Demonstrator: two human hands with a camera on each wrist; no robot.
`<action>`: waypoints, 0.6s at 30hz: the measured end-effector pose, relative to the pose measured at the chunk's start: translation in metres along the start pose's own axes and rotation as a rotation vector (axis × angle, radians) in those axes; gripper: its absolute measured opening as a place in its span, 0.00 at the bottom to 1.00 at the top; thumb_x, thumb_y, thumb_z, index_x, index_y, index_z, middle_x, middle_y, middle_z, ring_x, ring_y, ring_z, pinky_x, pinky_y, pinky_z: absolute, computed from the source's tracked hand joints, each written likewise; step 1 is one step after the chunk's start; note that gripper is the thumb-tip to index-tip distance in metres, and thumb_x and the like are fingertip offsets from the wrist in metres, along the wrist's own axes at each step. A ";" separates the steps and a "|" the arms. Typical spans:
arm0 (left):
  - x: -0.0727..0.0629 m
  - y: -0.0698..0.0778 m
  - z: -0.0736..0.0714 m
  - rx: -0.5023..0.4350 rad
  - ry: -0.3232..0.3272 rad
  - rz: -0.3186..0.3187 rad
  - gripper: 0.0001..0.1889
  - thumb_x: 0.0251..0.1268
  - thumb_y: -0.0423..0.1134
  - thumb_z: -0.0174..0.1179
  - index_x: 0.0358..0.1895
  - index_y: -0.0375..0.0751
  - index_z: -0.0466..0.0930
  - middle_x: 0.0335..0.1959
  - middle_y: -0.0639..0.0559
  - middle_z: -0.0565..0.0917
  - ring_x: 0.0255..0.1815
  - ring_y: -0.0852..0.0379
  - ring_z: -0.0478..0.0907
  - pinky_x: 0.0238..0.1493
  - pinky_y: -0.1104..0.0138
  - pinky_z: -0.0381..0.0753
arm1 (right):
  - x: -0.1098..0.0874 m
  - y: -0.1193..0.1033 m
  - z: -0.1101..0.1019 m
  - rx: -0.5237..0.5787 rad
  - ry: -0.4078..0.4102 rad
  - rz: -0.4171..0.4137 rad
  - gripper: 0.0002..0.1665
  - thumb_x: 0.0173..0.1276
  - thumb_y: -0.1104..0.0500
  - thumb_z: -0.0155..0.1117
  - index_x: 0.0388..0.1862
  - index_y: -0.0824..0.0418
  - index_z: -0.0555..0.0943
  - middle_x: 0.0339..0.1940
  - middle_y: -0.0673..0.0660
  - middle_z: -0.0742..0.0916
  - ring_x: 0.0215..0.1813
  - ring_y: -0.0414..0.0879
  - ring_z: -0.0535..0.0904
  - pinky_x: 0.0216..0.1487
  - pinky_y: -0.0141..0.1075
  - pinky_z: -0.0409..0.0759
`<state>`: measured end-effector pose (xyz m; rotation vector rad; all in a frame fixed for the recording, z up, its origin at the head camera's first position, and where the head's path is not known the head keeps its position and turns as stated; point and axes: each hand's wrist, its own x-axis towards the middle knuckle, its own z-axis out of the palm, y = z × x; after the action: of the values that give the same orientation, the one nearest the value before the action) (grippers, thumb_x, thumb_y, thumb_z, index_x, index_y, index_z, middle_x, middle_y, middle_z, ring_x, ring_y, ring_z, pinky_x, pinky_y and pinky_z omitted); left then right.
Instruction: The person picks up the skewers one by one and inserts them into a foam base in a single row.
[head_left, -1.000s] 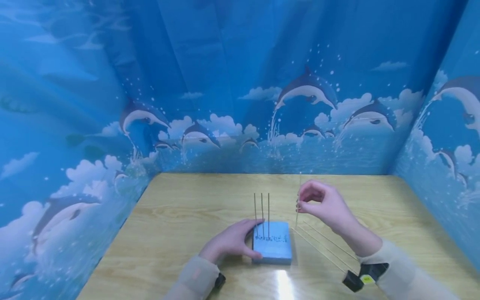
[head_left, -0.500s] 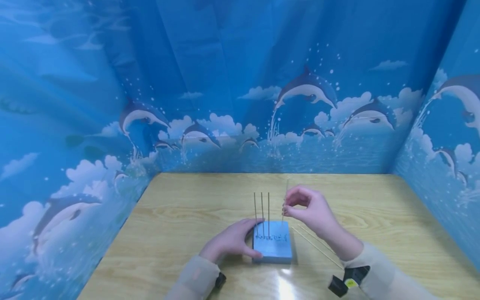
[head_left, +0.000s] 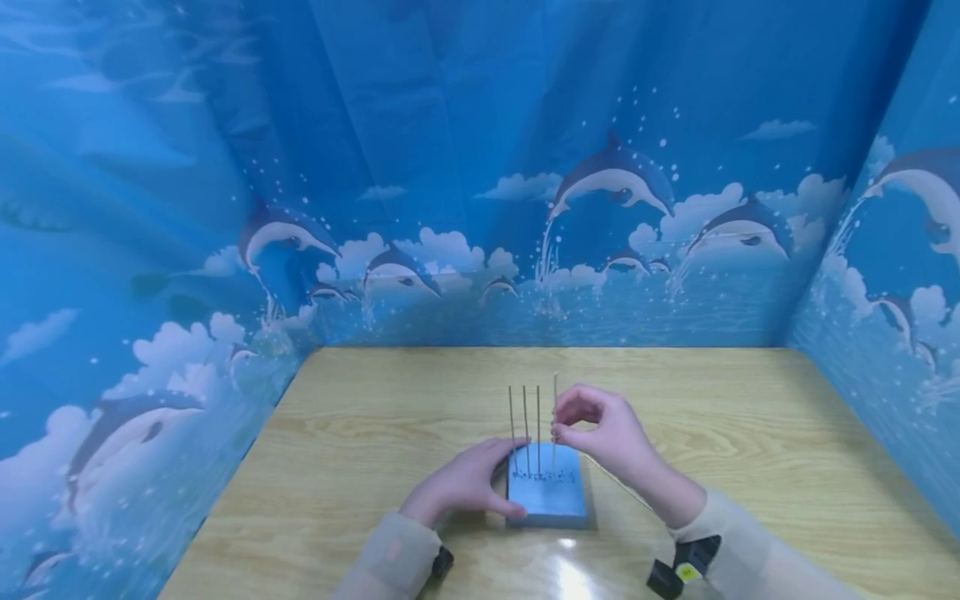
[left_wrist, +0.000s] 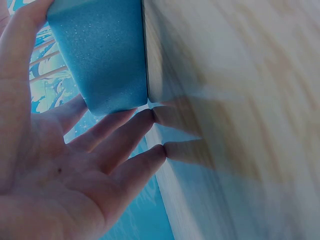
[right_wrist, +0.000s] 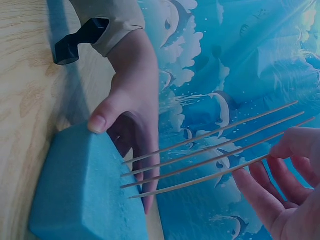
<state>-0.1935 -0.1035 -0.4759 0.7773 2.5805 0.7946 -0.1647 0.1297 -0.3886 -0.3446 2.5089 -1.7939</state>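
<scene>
A blue foam block [head_left: 551,503] lies on the table, its top dotted with a row of small dark holes. Three thin wooden skewers [head_left: 538,417] stand upright in its left part. My left hand [head_left: 463,482] holds the block from the left, thumb at the near corner and fingers at the far one; the left wrist view shows the fingers [left_wrist: 125,145] spread. With thumb and fingertips my right hand [head_left: 617,437] pinches a fourth skewer [right_wrist: 200,180], nearly upright, right of the others. Its lower tip is at the block's top; whether it has entered cannot be seen.
At least one loose skewer [head_left: 627,488] lies on the wooden table [head_left: 375,408] right of the block, partly covered by the right forearm. A blue dolphin-print curtain [head_left: 450,167] encloses the table's back and sides. A black wrist camera [head_left: 666,577] sits beside the right sleeve.
My right hand has moved left and slightly down, carrying its skewer from right of the block to above it, beside the standing skewers. The left hand and block have stayed put.
</scene>
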 end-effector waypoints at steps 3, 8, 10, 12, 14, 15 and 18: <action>0.000 0.001 -0.001 0.005 0.001 0.002 0.57 0.39 0.65 0.76 0.77 0.56 0.58 0.74 0.53 0.68 0.74 0.50 0.66 0.74 0.47 0.66 | 0.001 0.002 0.002 -0.026 -0.008 -0.007 0.11 0.58 0.67 0.70 0.40 0.60 0.82 0.36 0.58 0.88 0.41 0.47 0.84 0.44 0.32 0.86; 0.001 0.001 -0.001 0.005 -0.003 0.010 0.57 0.39 0.64 0.76 0.77 0.55 0.57 0.74 0.53 0.68 0.74 0.50 0.66 0.74 0.48 0.65 | 0.001 0.003 0.003 -0.056 0.001 -0.002 0.10 0.58 0.66 0.71 0.39 0.59 0.82 0.36 0.54 0.88 0.41 0.45 0.84 0.46 0.34 0.86; 0.001 0.000 -0.001 0.009 -0.004 0.014 0.57 0.40 0.64 0.75 0.77 0.54 0.57 0.74 0.53 0.68 0.74 0.51 0.66 0.74 0.49 0.65 | 0.002 0.003 0.003 -0.066 0.007 -0.003 0.10 0.58 0.66 0.71 0.39 0.59 0.82 0.35 0.54 0.88 0.41 0.45 0.84 0.48 0.35 0.86; 0.001 0.000 -0.001 0.011 -0.005 0.016 0.57 0.40 0.64 0.75 0.77 0.54 0.57 0.74 0.53 0.68 0.74 0.51 0.66 0.75 0.49 0.65 | 0.002 0.004 0.003 -0.072 0.011 -0.006 0.10 0.57 0.67 0.71 0.38 0.59 0.82 0.34 0.53 0.88 0.41 0.45 0.84 0.49 0.36 0.85; 0.001 -0.001 -0.001 0.015 -0.005 0.021 0.57 0.40 0.64 0.75 0.77 0.54 0.57 0.74 0.53 0.68 0.74 0.51 0.66 0.75 0.49 0.65 | 0.002 0.005 0.004 -0.075 0.013 -0.010 0.10 0.57 0.67 0.71 0.38 0.59 0.82 0.34 0.53 0.88 0.40 0.45 0.84 0.49 0.36 0.85; 0.001 -0.001 -0.001 0.017 -0.004 0.022 0.57 0.40 0.64 0.75 0.77 0.54 0.57 0.74 0.53 0.68 0.74 0.50 0.66 0.75 0.49 0.65 | 0.002 0.005 0.004 -0.077 0.013 -0.014 0.10 0.57 0.67 0.70 0.38 0.59 0.82 0.34 0.53 0.88 0.40 0.45 0.84 0.49 0.36 0.85; 0.000 -0.001 0.000 0.016 -0.003 0.026 0.57 0.40 0.64 0.76 0.77 0.54 0.57 0.74 0.53 0.68 0.74 0.50 0.66 0.75 0.49 0.65 | 0.001 0.007 0.005 -0.077 0.013 -0.024 0.10 0.57 0.68 0.70 0.37 0.59 0.82 0.33 0.53 0.88 0.40 0.45 0.84 0.48 0.35 0.85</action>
<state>-0.1942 -0.1042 -0.4764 0.8178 2.5822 0.7801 -0.1664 0.1270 -0.3962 -0.3690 2.5997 -1.7166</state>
